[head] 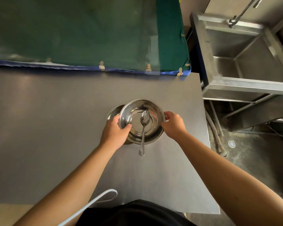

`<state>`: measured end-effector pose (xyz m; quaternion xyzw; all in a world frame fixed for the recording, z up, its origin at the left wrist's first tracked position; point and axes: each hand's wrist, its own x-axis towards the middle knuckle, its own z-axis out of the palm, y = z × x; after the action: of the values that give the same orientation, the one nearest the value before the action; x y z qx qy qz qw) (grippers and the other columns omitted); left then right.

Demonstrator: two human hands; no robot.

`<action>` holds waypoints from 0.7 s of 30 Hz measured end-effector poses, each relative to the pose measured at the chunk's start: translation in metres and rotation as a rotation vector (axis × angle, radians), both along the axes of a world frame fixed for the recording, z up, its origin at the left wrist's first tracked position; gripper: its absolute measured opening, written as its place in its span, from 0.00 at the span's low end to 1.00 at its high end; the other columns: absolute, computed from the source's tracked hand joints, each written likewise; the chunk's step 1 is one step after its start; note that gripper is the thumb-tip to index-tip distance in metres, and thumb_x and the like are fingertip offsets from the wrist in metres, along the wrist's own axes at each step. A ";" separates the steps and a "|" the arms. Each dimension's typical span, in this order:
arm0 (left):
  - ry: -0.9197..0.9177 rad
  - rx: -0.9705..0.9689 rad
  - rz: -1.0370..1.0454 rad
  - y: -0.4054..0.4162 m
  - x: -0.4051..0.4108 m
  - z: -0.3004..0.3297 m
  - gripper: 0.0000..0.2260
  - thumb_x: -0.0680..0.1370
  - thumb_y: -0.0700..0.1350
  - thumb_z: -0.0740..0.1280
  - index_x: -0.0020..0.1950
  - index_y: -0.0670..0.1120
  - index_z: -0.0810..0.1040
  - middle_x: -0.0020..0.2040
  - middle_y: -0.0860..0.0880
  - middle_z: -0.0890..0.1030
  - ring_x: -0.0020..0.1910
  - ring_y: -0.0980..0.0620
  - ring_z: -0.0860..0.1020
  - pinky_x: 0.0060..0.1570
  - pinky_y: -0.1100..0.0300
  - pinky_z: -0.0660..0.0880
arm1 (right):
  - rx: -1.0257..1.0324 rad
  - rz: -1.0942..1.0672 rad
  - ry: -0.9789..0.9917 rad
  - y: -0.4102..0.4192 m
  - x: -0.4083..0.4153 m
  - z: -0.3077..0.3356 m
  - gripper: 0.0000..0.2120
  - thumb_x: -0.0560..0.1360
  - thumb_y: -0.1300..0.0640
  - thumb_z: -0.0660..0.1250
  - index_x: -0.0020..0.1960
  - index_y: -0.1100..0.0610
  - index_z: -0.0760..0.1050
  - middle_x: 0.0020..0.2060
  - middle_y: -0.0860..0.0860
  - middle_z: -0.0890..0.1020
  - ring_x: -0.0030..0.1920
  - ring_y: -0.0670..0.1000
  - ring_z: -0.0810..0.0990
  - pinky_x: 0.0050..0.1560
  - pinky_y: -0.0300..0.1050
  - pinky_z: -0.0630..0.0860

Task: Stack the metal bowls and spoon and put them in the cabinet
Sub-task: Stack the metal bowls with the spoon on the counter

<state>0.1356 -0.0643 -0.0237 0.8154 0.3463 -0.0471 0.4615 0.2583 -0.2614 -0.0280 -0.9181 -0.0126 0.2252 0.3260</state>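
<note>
Bare grey table (39, 128) lies open all round; green-covered block (72, 30) bars the far side.

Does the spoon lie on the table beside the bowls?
No: the spoon rests inside the top bowl, its handle sticking out over the near rim, held by both hands.

The upper metal bowl (141, 121) is polished steel, mirror-glossy inside, as is the spoon (144, 128) lying in it. The tabletop (48, 128) is a smooth, matt grey sheet with soft sheen. Behind it lies green cloth (80, 30). The sink (245, 51) is brushed, dull steel.
</note>
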 end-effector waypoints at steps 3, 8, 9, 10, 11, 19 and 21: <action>-0.003 0.009 0.019 0.018 -0.007 -0.004 0.09 0.72 0.55 0.70 0.49 0.63 0.72 0.43 0.63 0.75 0.41 0.56 0.80 0.37 0.61 0.71 | -0.009 0.034 0.006 0.021 -0.005 -0.003 0.16 0.74 0.65 0.66 0.60 0.54 0.81 0.43 0.48 0.80 0.42 0.53 0.78 0.25 0.30 0.66; 0.007 0.034 0.025 0.040 -0.016 -0.009 0.12 0.73 0.52 0.71 0.40 0.63 0.68 0.38 0.64 0.72 0.35 0.65 0.72 0.33 0.66 0.65 | -0.039 0.068 0.042 0.043 -0.012 -0.010 0.16 0.73 0.66 0.65 0.58 0.56 0.81 0.46 0.52 0.82 0.43 0.56 0.80 0.30 0.40 0.74; 0.013 0.033 0.020 0.043 -0.017 -0.012 0.11 0.73 0.52 0.71 0.41 0.62 0.68 0.38 0.64 0.72 0.35 0.65 0.72 0.33 0.67 0.65 | -0.051 0.080 0.041 0.046 -0.013 -0.012 0.16 0.73 0.66 0.65 0.58 0.56 0.81 0.47 0.53 0.83 0.44 0.56 0.80 0.32 0.41 0.74; 0.017 0.030 0.012 0.046 -0.019 -0.015 0.10 0.73 0.52 0.70 0.42 0.62 0.69 0.39 0.63 0.73 0.36 0.65 0.72 0.33 0.67 0.65 | -0.059 0.090 0.041 0.049 -0.014 -0.014 0.16 0.73 0.66 0.65 0.59 0.57 0.81 0.48 0.53 0.83 0.45 0.57 0.80 0.35 0.42 0.75; 0.019 0.028 0.004 0.049 -0.019 -0.018 0.09 0.73 0.51 0.70 0.43 0.61 0.71 0.40 0.62 0.75 0.36 0.64 0.73 0.33 0.67 0.65 | -0.064 0.095 0.042 0.051 -0.015 -0.015 0.16 0.73 0.67 0.65 0.59 0.57 0.80 0.49 0.54 0.83 0.46 0.57 0.80 0.38 0.44 0.77; 0.023 0.078 -0.015 0.056 -0.019 -0.036 0.15 0.74 0.50 0.70 0.59 0.49 0.79 0.50 0.55 0.75 0.41 0.56 0.75 0.37 0.63 0.68 | -0.125 0.122 0.016 0.058 -0.019 -0.029 0.16 0.74 0.66 0.65 0.60 0.57 0.79 0.54 0.56 0.83 0.47 0.57 0.78 0.44 0.44 0.75; 0.048 0.082 -0.028 0.057 -0.018 -0.037 0.18 0.75 0.51 0.70 0.63 0.50 0.77 0.56 0.51 0.76 0.48 0.50 0.78 0.46 0.58 0.72 | -0.148 0.138 0.007 0.058 -0.018 -0.032 0.15 0.75 0.65 0.65 0.60 0.57 0.79 0.57 0.57 0.80 0.47 0.55 0.76 0.46 0.44 0.73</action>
<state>0.1175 -0.0069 -0.0608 0.8371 0.3472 -0.0588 0.4187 0.2401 -0.2034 -0.0598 -0.9358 -0.0580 0.2504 0.2411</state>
